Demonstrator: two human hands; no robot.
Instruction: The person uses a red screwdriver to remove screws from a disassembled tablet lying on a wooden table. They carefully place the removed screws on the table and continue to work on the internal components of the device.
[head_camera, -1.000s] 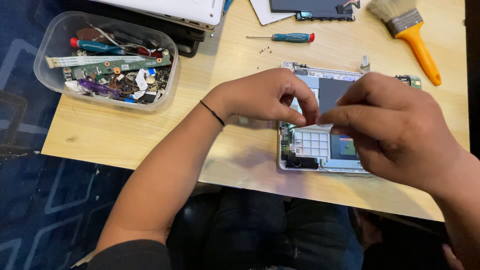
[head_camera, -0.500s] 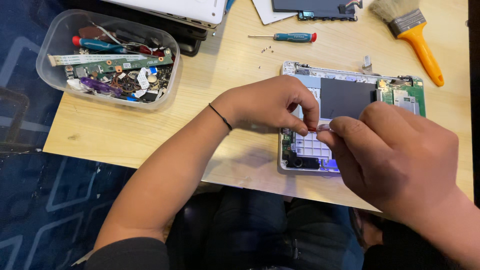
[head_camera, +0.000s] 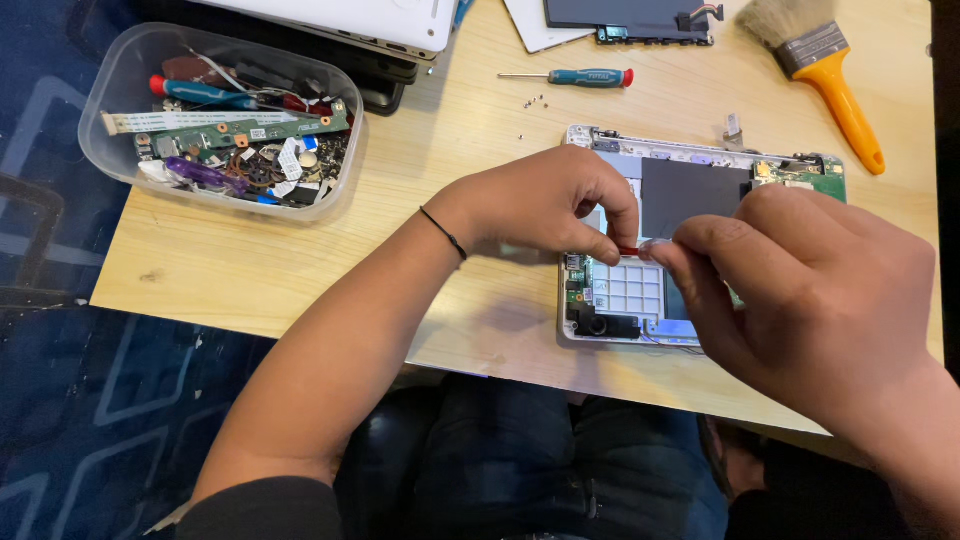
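An opened laptop base (head_camera: 700, 190) lies on the wooden table, its black sheet, green circuit board and white grid panel exposed. My left hand (head_camera: 545, 205) rests over the base's left part, fingertips pinching a small red piece (head_camera: 628, 251). My right hand (head_camera: 810, 290) comes in from the right, thumb and forefinger pinched at the same spot on a thin clear strip; the two hands almost touch. The right hand hides much of the base's lower right.
A clear plastic tub (head_camera: 120, 100) of circuit boards, cables and tools stands at the back left. A teal-handled screwdriver (head_camera: 575, 77), several loose screws, an orange-handled brush (head_camera: 825, 75), a white laptop lid (head_camera: 360, 20) and a dark part on paper lie at the back.
My right hand has slid down and right, uncovering the black sheet and green board. Both hands' fingertips have closed together over the white grid panel.
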